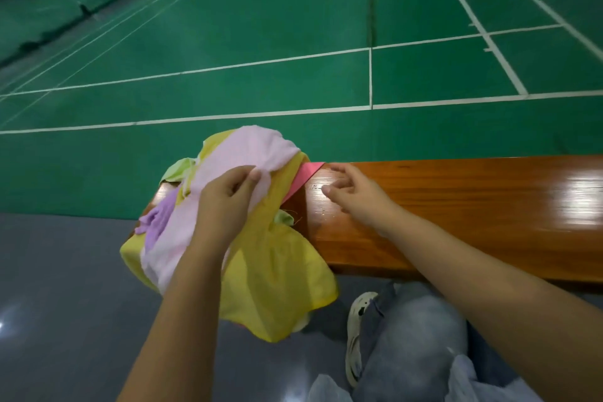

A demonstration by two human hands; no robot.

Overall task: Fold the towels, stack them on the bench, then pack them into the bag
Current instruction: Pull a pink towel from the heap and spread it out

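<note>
Bench [456,206]: wood, orange-brown, lacquered to a high gloss, with bright glare patches and fine grain lines showing. Pale pink towel [228,166]: soft cloth with a fuzzy, matt nap. Yellow towel [277,271]: thinner cloth, matt, smooth, hanging in creases. Lilac towel [156,222]: matt cloth, crumpled. Light green towel [177,170]: matt cloth. Pink strip [303,178]: flat, smooth, matt; material cannot be told. Court floor [261,26]: green sheet surface, smooth, with a dull sheen and painted white lines. Grey floor [65,303]: smooth, semi-gloss, with faint reflections. Trousers [414,336]: faded denim cloth, matt. Shoe [355,336]: off-white moulded plastic or foam, matt, scuffed.
</note>
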